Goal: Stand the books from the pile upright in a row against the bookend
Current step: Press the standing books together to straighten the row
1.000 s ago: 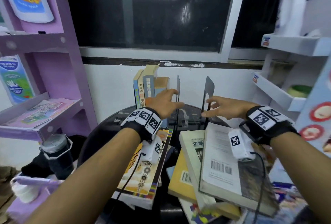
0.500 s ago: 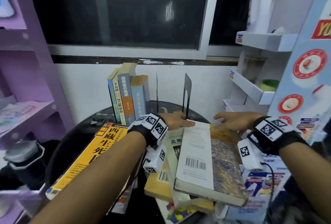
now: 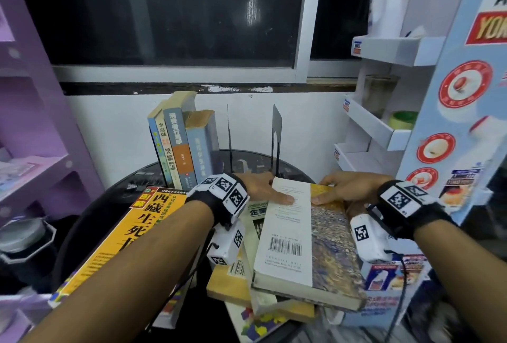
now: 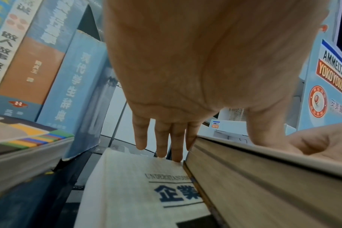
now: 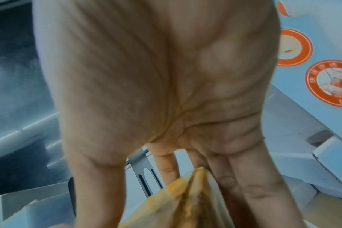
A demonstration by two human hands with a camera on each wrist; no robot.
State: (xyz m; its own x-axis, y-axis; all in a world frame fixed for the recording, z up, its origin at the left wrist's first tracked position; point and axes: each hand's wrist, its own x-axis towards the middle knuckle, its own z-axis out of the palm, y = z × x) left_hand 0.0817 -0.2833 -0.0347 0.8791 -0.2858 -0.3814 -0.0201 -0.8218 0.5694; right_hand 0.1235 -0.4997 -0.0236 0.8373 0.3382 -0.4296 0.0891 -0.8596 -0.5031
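Observation:
The pile's top book (image 3: 301,238), back cover up with a barcode, lies on other flat books. My left hand (image 3: 270,191) grips its far left corner, thumb on the cover, fingers down along the page edge (image 4: 263,177). My right hand (image 3: 337,191) grips the far right corner (image 5: 195,192), thumb on top and fingers beneath. Behind the pile stand two black metal bookends (image 3: 277,128). Left of them several books (image 3: 181,145) stand upright in a row. A white book (image 4: 137,185) lies under the top one.
A large yellow book (image 3: 129,233) lies flat on the left of the round black table (image 3: 115,205). A purple shelf (image 3: 41,123) stands at the left, a white and blue display rack (image 3: 384,128) at the right. A grey lidded cup (image 3: 22,238) sits low at the left.
Both hands have come back from the bookends to the pile and taken hold of the top book's far end. My head has turned right and down.

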